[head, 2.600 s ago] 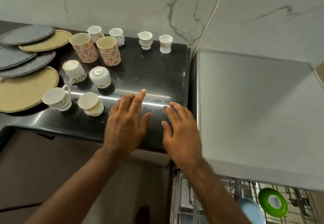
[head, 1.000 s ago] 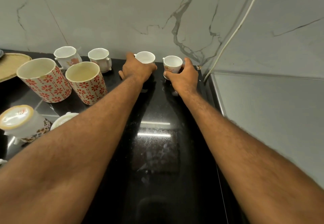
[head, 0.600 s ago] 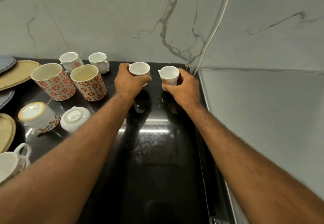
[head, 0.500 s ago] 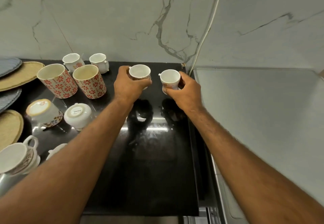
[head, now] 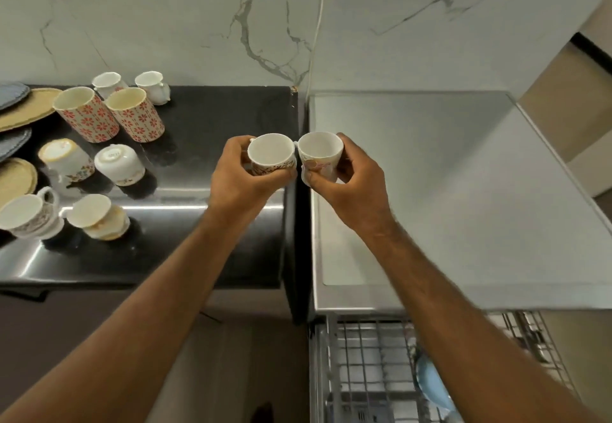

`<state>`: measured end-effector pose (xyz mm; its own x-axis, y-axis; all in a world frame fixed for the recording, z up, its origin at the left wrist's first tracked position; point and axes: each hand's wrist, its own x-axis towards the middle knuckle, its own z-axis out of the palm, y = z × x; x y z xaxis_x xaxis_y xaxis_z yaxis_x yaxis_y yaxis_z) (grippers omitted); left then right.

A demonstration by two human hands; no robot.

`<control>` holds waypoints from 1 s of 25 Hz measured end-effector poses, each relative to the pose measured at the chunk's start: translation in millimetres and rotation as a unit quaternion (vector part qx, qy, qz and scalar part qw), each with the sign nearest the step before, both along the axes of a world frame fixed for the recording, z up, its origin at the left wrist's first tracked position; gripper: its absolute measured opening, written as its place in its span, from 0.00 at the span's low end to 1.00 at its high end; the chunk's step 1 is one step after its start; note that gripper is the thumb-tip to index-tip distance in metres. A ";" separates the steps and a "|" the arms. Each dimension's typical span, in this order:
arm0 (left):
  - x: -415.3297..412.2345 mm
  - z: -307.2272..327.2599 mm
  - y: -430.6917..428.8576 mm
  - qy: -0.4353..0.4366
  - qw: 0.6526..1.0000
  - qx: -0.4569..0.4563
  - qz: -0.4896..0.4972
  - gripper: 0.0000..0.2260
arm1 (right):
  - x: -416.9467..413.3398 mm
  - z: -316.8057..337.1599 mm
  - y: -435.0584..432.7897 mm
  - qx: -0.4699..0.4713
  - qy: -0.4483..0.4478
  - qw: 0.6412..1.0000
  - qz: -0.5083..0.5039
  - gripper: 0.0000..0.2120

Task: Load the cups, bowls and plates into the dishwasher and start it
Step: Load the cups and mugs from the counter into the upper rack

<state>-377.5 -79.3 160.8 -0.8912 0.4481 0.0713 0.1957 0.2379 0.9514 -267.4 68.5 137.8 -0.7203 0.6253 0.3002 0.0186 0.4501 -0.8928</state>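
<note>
My left hand (head: 240, 177) grips a small white cup with a red pattern (head: 271, 154), held upright above the right edge of the black counter (head: 212, 124). My right hand (head: 351, 181) grips a second small white cup (head: 319, 151), touching the first one rim to rim. Both are lifted off the surface. Below at the right, the dishwasher's wire rack (head: 367, 356) is pulled out, with a blue dish (head: 430, 383) in it. Several cups stay on the counter: two tall red-flowered mugs (head: 109, 114), two small white cups (head: 132, 83) at the back, and more cups (head: 89, 164) lying or upturned nearer.
Tan and grey plates (head: 20, 111) overlap at the counter's left edge. A grey steel dishwasher top (head: 447, 190) lies to the right of the counter. A white cable (head: 318, 25) runs down the marble wall.
Both hands took hold of the two small cups at the back of the counter, lifted them and drew them towards me and rightward. The cups now touch each other.
</note>
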 end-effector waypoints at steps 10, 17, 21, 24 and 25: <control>183.2 -16.2 -1.9 -0.030 0.991 -0.006 -0.130 0.35 | 226.8 -1.8 28.3 -0.079 -0.034 0.996 0.001 0.32; 263.7 -90.1 -5.4 -0.093 0.960 -0.014 -0.265 0.35 | 344.0 -54.4 17.2 -0.122 -0.078 0.989 0.012 0.32; 280.1 -143.4 1.5 -0.108 0.946 -0.039 -0.304 0.36 | 370.6 -111.1 10.8 -0.137 -0.113 0.984 0.014 0.31; 281.9 -176.9 5.0 -0.125 0.947 -0.049 -0.293 0.36 | 381.4 -156.1 13.5 -0.162 -0.159 0.974 -0.007 0.33; 281.8 -191.8 8.1 -0.132 0.948 -0.051 -0.287 0.37 | 383.6 -173.3 16.8 -0.169 -0.176 0.970 -0.019 0.33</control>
<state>-95.7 -71.3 -31.0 -0.4802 0.8563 -0.1904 0.0789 0.2583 0.9628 116.2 85.3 -35.6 -0.7151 0.6737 -0.1864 0.3600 0.1263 -0.9244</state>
